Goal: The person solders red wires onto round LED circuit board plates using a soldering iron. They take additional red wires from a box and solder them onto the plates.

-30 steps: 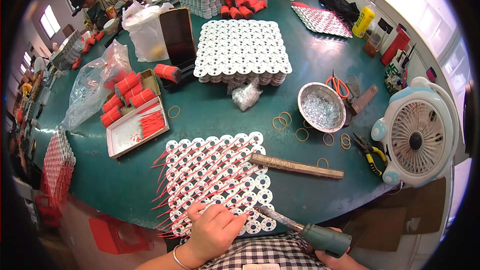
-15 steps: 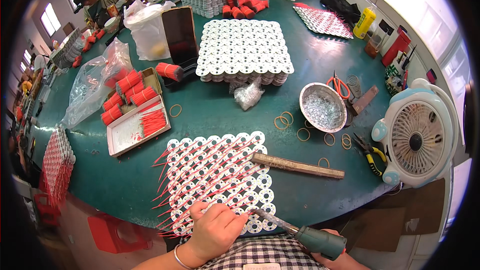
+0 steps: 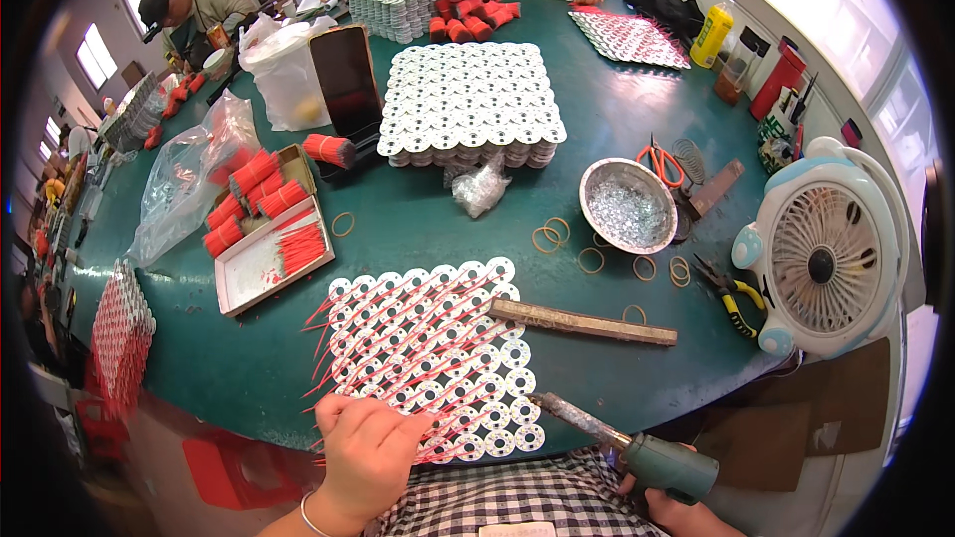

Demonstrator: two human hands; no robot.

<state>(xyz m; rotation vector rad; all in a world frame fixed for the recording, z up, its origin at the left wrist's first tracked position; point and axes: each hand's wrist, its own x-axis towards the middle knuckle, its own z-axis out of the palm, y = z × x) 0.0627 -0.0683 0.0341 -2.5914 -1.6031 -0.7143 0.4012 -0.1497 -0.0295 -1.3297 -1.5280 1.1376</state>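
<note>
Gripped in the right hand at 5 o'clock: a green-handled glue gun, nozzle at the near edge of the white-disc mat; left hand, at 7 o'clock, pinches red fuse strands on that edge. Step, as judged: fixing fuses to discs, row by row; next calls for steadying one strand under the nozzle. Beyond, at 12 o'clock: wooden stick, steel bowl.

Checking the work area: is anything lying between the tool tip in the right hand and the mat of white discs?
Nothing visible does: the tool in the right hand already reaches the mat of white discs. The wooden stick lies beside it.
</note>
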